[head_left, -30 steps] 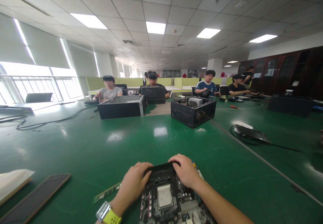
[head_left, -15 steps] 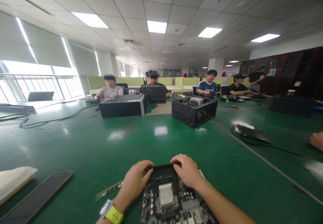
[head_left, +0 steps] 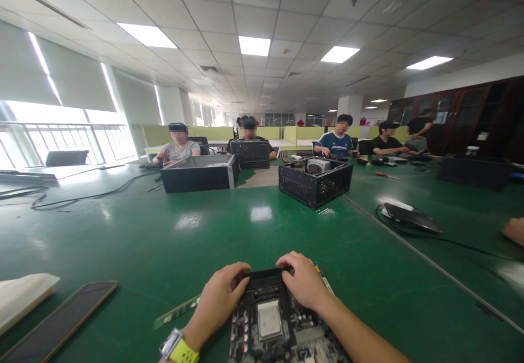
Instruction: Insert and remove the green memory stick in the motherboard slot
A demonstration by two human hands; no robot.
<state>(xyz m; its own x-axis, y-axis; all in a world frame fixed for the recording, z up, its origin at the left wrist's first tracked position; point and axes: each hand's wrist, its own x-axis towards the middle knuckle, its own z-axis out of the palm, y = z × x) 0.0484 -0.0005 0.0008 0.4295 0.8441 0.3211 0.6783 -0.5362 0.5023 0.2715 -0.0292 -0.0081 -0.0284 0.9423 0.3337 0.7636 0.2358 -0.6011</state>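
Observation:
A motherboard (head_left: 286,325) lies flat on the green table in front of me, with a silver processor (head_left: 269,319) showing in its socket. Along its far edge runs a dark memory module (head_left: 264,275), standing upright. My left hand (head_left: 223,295) is closed around the module's left end, thumb on the near side and fingers beyond. At the right end my right hand (head_left: 303,284) grips in the same way, its fingertips partly hidden. Beside my left wrist, a green memory stick (head_left: 178,311) rests on the table.
A phone (head_left: 61,319) and a pale packet (head_left: 24,297) lie at the left. Farther off stand a black computer case (head_left: 200,174) and an open case (head_left: 315,183). A black device with a cable (head_left: 411,218) lies to the right. Several people sit across the table.
Both hands stay at the module's ends, almost unmoved. The view has shifted very slightly. Across the table, a person in blue has moved their arms a little.

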